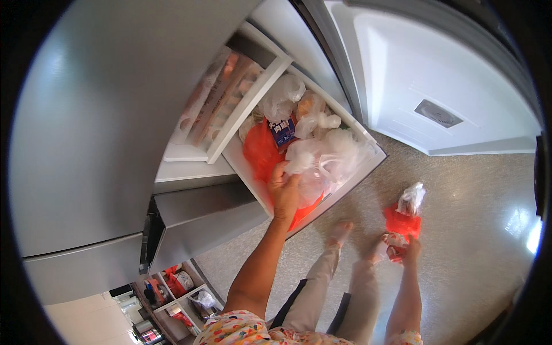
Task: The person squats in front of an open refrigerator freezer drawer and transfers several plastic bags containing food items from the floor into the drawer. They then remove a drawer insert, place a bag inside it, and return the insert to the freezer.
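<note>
A pulled-out freezer drawer point(351, 177) lies before me, filled with plastic bags. My left hand point(285, 194) reaches into it, its thumb and fingers around part of a translucent plastic bag point(308, 161). Beside these fingers is a red plastic bag point(261, 146). A dark blue printed package point(282, 133) sits farther back, under a whitish bag point(282, 97). My right hand point(412, 251) is low on the right, outside the drawer, gripping a red plastic bag point(402, 222). A whitish plastic bundle point(411, 199) adjoins its upper end. What the bags contain is mostly hidden.
An open freezer door point(431, 86) stands on the right. Another drawer point(254, 108) behind holds long packages point(220, 99). A grey refrigerator door point(95, 129) fills the left. Below it, divided shelves point(181, 297) hold various items. My feet point(340, 233) are on the speckled floor point(470, 207).
</note>
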Tool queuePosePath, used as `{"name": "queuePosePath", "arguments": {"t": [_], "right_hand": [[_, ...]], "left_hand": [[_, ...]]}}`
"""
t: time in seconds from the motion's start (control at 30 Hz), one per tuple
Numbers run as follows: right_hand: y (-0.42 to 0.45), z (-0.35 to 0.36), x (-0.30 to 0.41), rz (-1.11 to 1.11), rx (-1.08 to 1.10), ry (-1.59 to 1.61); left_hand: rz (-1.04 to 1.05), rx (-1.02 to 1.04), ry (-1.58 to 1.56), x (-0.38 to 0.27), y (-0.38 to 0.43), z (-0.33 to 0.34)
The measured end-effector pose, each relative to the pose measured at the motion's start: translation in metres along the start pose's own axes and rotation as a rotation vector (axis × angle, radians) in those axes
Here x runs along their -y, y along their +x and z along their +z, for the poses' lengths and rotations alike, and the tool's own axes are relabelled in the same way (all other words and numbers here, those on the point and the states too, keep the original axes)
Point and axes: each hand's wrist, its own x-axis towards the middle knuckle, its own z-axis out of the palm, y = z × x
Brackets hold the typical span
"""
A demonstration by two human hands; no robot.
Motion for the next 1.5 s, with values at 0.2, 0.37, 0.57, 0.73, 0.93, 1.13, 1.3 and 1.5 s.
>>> {"name": "queuePosePath", "arguments": {"t": [0.2,0.37,0.57,0.73,0.93,1.13,1.3,1.5], "right_hand": [[-0.090,0.011,0.036,-0.021,0.230,0.024],[-0.151,0.030,0.058,0.044,0.365,0.042],[-0.201,0.036,0.083,-0.028,0.432,-0.004],[-0.211,0.021,0.090,-0.011,0.423,0.007],[-0.201,-0.006,0.077,0.080,0.368,0.084],[-0.218,-0.016,0.095,0.071,0.413,0.174],[-0.249,0.019,0.164,-0.053,0.664,0.174],[-0.279,0.054,0.227,-0.164,0.824,0.373]], "left_hand": [[-0.350,-0.031,-0.671,-0.042,-0.009,-0.025],[-0.586,0.244,-1.083,-0.036,-0.015,-0.047],[-0.942,0.309,-1.534,-0.073,-0.031,-0.023],[-0.667,0.531,-1.066,-0.118,-0.035,0.010],[-0.163,0.638,-0.094,-0.124,-0.043,0.025],[-0.471,0.510,-0.848,-0.104,-0.051,0.012],[-0.406,0.408,-0.506,-0.114,-0.068,0.026],[-0.260,0.590,-0.225,-0.134,-0.097,0.039]]}}
